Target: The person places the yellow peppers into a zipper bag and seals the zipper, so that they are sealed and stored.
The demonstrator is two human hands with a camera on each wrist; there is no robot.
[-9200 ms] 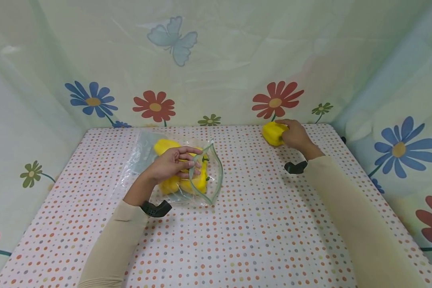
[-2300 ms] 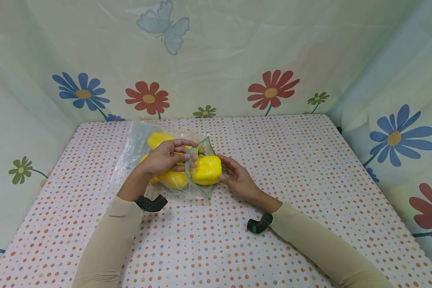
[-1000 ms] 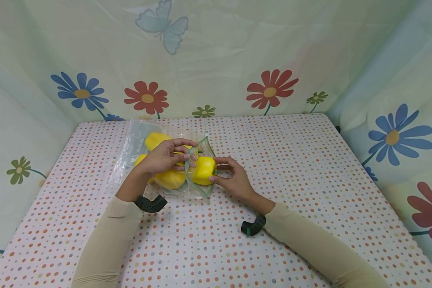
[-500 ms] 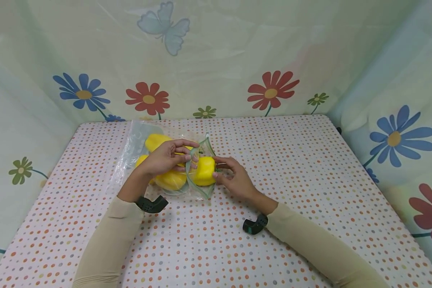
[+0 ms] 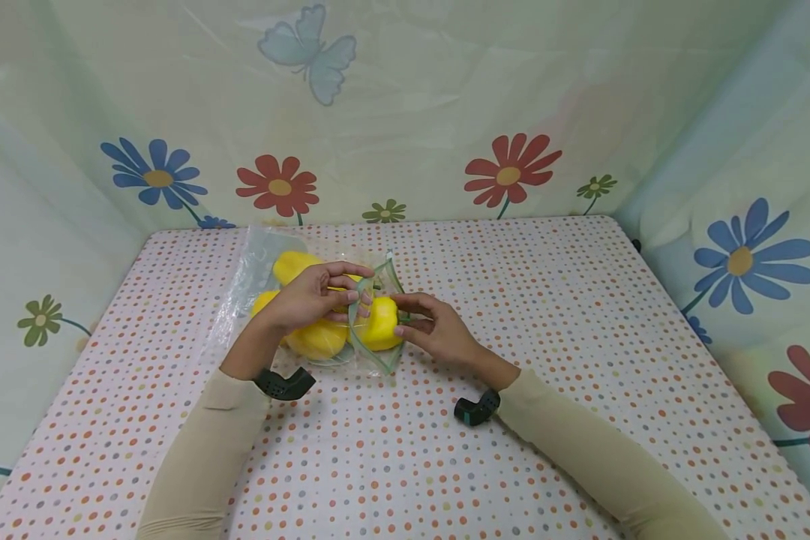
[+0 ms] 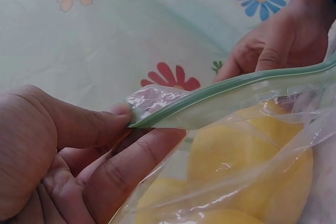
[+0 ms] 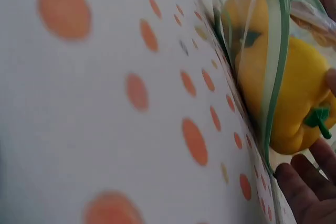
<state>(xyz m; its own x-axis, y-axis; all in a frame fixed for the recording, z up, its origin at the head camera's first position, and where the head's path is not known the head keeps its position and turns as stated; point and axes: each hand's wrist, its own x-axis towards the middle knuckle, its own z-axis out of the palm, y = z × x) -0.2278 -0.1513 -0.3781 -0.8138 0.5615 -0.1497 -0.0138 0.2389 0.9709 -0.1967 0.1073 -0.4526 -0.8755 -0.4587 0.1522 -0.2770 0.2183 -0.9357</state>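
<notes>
A clear zip bag (image 5: 236,311) with green zip edges lies on the table, its mouth facing right. My left hand (image 5: 313,298) pinches the green rim between thumb and fingers, holding the mouth apart; the left wrist view shows this pinch (image 6: 128,119) close up. Several yellow bell peppers (image 5: 317,341) lie inside the bag. At the mouth, partly past the rim, is another yellow bell pepper (image 5: 381,324), its green stem (image 7: 318,120) pointing out of the bag. My right hand (image 5: 439,330) holds that pepper at its stem end, thumb and fingers around it.
A white table (image 5: 405,457) with coloured dots spreads under everything. Behind and beside it hangs a pale curtain (image 5: 418,97) printed with flowers and a butterfly. Black devices (image 5: 285,384) are strapped to both wrists.
Earlier, the right hand was on a pepper at the table's far right. That pepper has come left to the bag and slid partly inside. The left hand has kept its pinch on the rim.
</notes>
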